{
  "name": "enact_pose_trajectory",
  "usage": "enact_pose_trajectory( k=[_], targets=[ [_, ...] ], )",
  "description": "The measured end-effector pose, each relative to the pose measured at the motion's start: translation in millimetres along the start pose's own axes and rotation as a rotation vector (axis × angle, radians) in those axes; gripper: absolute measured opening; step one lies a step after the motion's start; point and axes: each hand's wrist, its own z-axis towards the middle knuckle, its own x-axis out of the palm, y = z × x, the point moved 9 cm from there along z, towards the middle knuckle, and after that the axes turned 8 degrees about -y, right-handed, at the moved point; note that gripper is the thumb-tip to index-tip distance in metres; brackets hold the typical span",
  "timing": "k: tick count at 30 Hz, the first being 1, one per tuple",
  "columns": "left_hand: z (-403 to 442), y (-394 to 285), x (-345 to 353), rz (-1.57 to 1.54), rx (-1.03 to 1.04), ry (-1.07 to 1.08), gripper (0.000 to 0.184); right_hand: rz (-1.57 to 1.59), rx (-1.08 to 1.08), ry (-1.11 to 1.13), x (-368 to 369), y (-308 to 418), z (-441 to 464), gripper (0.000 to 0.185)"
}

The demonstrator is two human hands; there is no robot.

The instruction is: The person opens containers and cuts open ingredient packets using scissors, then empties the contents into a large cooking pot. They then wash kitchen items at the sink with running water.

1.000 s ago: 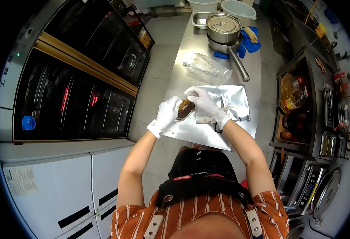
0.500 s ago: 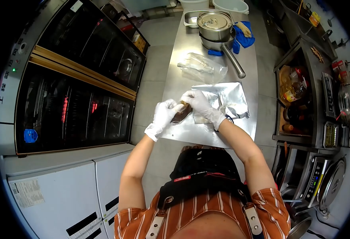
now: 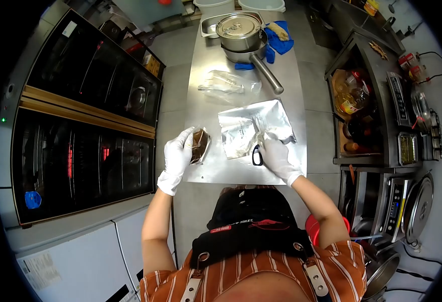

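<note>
White gloves cover both hands. At the left edge of the steel table, my left hand grips a clear pouch with brown contents. Over on the right, my right hand is at the scissors, its fingers closed around or against them near the black handle. The scissors lie on a silver foil bag, their blades pointing away from me. How firmly the fingers hold them is hard to make out. Behind the foil bag lies a crumpled clear plastic bag.
Farther back are a lidded steel pot in a pan with a long handle, a steel tray and a blue cloth. Glass-door cabinets stand left. A shelf with bottles is at the right.
My hands have moved apart. The left hand keeps the brown pouch and has shifted left, while the right hand has let go of it and moved to the scissors. The camera view has shifted.
</note>
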Motion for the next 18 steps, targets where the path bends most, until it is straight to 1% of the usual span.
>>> enact_pose_trajectory(
  k=[1,2,4,5,7,9,11,13,14,15,17,18],
  targets=[
    [3.0,-9.4,-1.0,0.004,0.009,0.011,0.019,-0.130,0.056,0.177,16.7,-12.9,-13.4,0.029],
    [6.1,-15.2,0.4,0.002,0.018,0.016,0.019,-0.198,0.051,0.174,18.2,-12.6,-19.0,0.031],
    [9.6,-34.0,4.2,0.068,0.139,0.006,0.019,-0.341,0.030,0.185,25.9,-9.5,-25.8,0.038],
    [11.1,-38.2,6.8,0.066,0.147,0.012,0.019,-0.394,0.001,0.161,26.3,-6.9,-27.9,0.033],
    [13.5,-41.1,9.2,0.016,0.095,0.007,0.019,-0.428,-0.004,0.038,41.6,-16.9,-30.9,0.026],
    [15.1,-50.7,13.1,-0.013,0.074,0.009,0.019,-0.400,0.007,-0.007,29.6,-18.6,-29.9,0.024],
    [16.9,-52.6,18.4,-0.057,0.005,0.006,0.020,-0.379,0.011,-0.050,14.9,-22.4,-22.6,0.021],
    [14.2,-53.3,27.6,-0.097,0.021,0.009,0.020,-0.274,0.022,0.025,8.7,-26.4,-16.0,0.021],
    [13.9,-56.7,31.3,-0.108,0.030,0.011,0.020,-0.224,0.041,0.132,5.6,-25.5,-15.2,0.022],
    [16.4,-61.8,35.2,-0.123,0.045,0.006,0.020,-0.226,0.044,0.121,3.0,-25.5,-16.3,0.022],
    [14.4,-64.5,40.8,-0.124,0.018,0.010,0.019,-0.176,-0.028,0.229,15.8,-15.8,-33.3,0.024],
    [12.9,-64.6,42.8,-0.131,0.009,0.005,0.019,-0.252,-0.083,0.188,26.3,-14.6,-37.5,0.020]
  ],
)
